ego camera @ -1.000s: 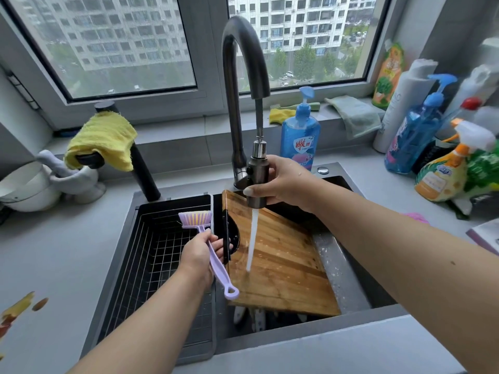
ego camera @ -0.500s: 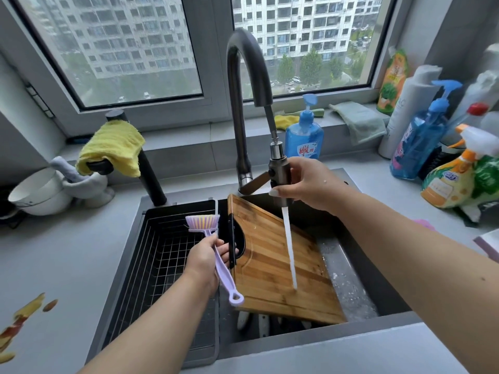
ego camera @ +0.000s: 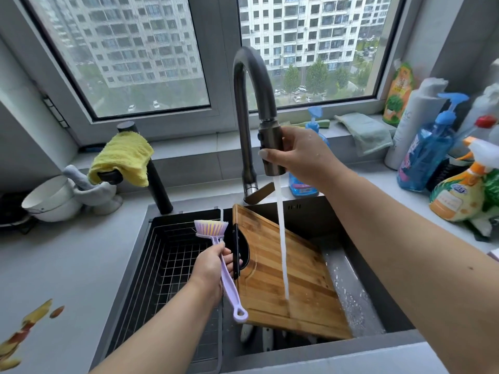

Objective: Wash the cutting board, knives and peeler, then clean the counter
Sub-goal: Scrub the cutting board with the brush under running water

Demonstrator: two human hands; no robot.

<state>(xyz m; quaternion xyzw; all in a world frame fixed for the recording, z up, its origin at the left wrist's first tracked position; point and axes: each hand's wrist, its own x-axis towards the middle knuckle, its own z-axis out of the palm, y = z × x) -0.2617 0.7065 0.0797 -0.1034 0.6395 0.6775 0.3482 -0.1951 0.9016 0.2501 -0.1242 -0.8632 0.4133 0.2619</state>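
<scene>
One wooden cutting board [ego camera: 286, 276] – rectangular, striped bamboo with a black handle edge – leans tilted inside the dark sink [ego camera: 364, 300]. The right hand [ego camera: 299, 155] wraps its fingers around the cylindrical metal spray head [ego camera: 271, 149] of the curved faucet; a single stream of water [ego camera: 282, 238] lands on the board. The left hand [ego camera: 213, 263] grips one lilac plastic dish brush [ego camera: 216, 244], bristles up, beside the board's left edge, above a black wire rack [ego camera: 167, 265]. One fluffy yellow cloth [ego camera: 121, 157] drapes over a black tap – peel scraps [ego camera: 24, 333] lie on the grey counter [ego camera: 67, 265].
</scene>
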